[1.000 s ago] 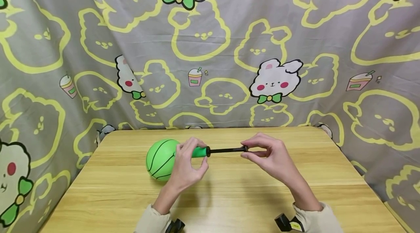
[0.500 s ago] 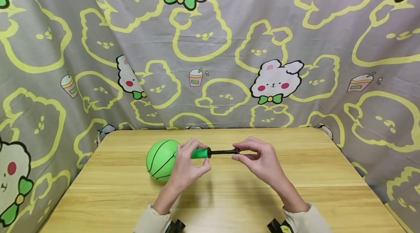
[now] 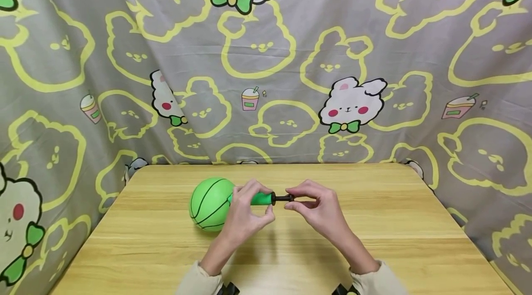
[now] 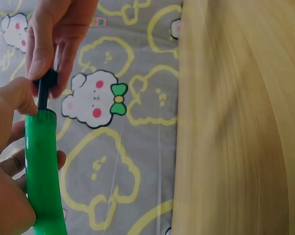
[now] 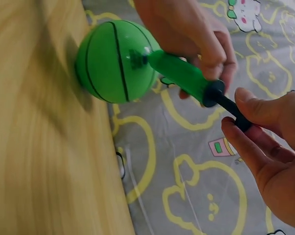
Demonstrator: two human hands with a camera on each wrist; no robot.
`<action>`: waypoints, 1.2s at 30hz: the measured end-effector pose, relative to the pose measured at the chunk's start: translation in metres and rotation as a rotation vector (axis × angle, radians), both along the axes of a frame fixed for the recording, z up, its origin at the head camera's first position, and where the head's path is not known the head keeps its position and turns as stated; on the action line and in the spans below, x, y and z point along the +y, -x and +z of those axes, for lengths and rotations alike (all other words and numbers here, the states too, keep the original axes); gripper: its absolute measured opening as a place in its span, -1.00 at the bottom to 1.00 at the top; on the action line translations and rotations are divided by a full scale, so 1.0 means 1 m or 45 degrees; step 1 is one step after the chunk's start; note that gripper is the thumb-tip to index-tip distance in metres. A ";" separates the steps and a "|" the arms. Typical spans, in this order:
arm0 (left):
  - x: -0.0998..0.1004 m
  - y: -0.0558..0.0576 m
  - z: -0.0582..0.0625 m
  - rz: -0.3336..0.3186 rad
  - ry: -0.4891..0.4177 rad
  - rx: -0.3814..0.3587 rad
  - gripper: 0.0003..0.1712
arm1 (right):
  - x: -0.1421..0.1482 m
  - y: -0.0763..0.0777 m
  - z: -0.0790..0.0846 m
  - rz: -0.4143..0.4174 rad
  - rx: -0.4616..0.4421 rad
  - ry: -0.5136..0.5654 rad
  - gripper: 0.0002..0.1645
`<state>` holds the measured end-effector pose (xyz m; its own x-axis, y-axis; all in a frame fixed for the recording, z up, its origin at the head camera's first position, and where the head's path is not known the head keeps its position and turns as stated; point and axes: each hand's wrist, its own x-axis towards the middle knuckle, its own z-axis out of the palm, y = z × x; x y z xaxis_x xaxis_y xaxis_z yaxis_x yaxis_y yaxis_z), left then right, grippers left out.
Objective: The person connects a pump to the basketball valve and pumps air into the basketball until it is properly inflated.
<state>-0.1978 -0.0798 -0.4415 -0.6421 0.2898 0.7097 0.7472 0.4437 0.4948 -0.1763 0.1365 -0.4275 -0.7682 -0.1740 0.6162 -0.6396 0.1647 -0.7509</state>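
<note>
A green ball with black seam lines is joined to the nozzle end of a green hand pump. My left hand grips the pump's barrel, its thumb and fingers near the black end cap. My right hand pinches the black handle at the end of the pump's rod between thumb and fingers. Only a short length of black rod shows between the cap and the handle. In the head view the left hand hides part of the barrel.
Beneath the hands lies a light wooden table. A grey curtain printed with yellow outlines and white bears hangs along the table's back edge and both sides.
My right hand has moved left toward my left hand, pushing the rod into the barrel, so less of it shows. The left hand keeps its grip on the pump.
</note>
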 end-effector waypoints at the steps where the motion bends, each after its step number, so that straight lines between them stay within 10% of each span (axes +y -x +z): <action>1: 0.001 0.000 0.000 -0.005 0.008 0.001 -0.64 | -0.002 0.000 -0.001 0.001 0.008 0.000 -0.67; 36: -0.012 0.007 0.001 -0.044 -0.061 0.012 -0.61 | 0.063 -0.015 0.044 0.134 -0.127 -0.143 -0.66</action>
